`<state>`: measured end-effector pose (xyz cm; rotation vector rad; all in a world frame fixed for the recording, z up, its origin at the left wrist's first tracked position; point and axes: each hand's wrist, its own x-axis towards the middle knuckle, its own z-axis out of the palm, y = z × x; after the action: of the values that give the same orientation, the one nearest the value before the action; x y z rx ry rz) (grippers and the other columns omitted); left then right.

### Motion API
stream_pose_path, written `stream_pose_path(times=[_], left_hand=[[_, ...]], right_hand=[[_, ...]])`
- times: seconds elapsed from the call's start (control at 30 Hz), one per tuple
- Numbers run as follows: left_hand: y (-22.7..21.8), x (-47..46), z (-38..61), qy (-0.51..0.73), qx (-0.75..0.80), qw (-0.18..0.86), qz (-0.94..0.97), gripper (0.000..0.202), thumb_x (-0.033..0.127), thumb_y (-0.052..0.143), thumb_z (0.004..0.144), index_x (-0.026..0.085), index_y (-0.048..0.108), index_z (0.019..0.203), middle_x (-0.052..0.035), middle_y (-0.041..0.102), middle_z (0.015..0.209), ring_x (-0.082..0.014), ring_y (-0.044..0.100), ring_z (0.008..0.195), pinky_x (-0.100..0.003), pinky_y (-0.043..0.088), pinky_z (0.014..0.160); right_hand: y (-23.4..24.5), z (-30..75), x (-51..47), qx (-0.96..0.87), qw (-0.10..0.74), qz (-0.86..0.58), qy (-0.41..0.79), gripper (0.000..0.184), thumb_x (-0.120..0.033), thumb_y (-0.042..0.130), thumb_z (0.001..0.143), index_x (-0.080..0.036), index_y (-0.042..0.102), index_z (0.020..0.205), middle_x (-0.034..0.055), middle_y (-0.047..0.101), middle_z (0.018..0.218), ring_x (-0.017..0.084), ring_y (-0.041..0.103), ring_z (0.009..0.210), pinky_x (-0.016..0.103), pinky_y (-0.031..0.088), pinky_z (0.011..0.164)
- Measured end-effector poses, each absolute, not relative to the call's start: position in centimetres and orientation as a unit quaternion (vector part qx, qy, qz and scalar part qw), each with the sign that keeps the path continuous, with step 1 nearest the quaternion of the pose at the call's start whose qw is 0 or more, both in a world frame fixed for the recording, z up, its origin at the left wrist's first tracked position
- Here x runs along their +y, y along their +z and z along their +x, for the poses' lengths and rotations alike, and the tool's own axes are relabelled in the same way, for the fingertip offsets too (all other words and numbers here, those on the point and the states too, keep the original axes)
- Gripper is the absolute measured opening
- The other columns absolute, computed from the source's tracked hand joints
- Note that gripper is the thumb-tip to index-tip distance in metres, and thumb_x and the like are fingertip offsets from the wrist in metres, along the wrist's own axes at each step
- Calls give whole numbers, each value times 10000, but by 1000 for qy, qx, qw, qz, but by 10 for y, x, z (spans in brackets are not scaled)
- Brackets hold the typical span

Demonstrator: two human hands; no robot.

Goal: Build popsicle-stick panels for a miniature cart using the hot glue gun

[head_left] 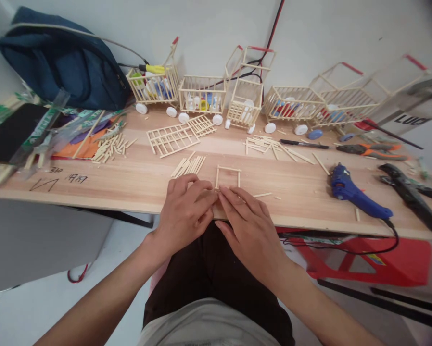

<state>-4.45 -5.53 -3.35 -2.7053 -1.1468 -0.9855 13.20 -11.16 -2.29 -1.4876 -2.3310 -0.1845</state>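
Note:
A small square frame of thin wooden sticks point(229, 168) lies flat near the table's front edge. My left hand point(187, 209) has its fingers curled in at the frame's near left corner, closed on it there. My right hand point(248, 216) lies over the frame's near side with fingers stretched out and the thumb apart, fingertips touching the frame beside the left ones. Both hands hide the frame's near edge. Just beyond my left hand is a row of loose wooden sticks point(188, 166). To the right of my right hand lies a single stick point(262, 194).
Stick-built miniature shopping carts point(202, 89) line the wall. Slatted stick panels point(172, 140) and stick piles point(109, 148) lie across the table. On the right are a blue glue gun point(356, 192), orange-handled pliers point(371, 151) and a black-handled tool point(414, 197). A blue bag point(68, 62) stands back left.

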Motion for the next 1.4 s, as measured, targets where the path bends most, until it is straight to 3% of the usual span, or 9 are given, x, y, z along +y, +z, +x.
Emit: stream_pose_path(times=[1.07, 1.27, 1.4], left_hand=[[-33, -56, -44, -349, -349, 10, -870, 297, 108, 602, 822, 208, 707, 1081, 5, 723, 1151, -279, 531, 1120, -465, 402, 918], [-33, -56, -44, -348, -346, 11, -871, 286, 107, 618, 816, 213, 712, 1064, 21, 723, 1153, -288, 532, 1122, -473, 394, 913], [-32, -55, -44, -354, -344, 11, -870, 278, 99, 629, 807, 214, 714, 1046, 23, 730, 1134, -282, 536, 1112, -471, 395, 906]], right_hand=[[-19, 142, -107, -841, 196, -502, -42, 559, -450, 457, 966, -34, 569, 1323, 127, 595, 1364, 299, 489, 1243, 464, 417, 1031], [-15, 152, -108, -836, 205, -509, -25, 542, -436, 484, 954, -95, 522, 1374, 115, 545, 1422, 295, 433, 1329, 465, 389, 1064], [-11, 160, -116, -803, 230, -546, -58, 535, -369, 458, 969, -132, 419, 1447, 124, 468, 1487, 293, 360, 1399, 484, 360, 1065]])
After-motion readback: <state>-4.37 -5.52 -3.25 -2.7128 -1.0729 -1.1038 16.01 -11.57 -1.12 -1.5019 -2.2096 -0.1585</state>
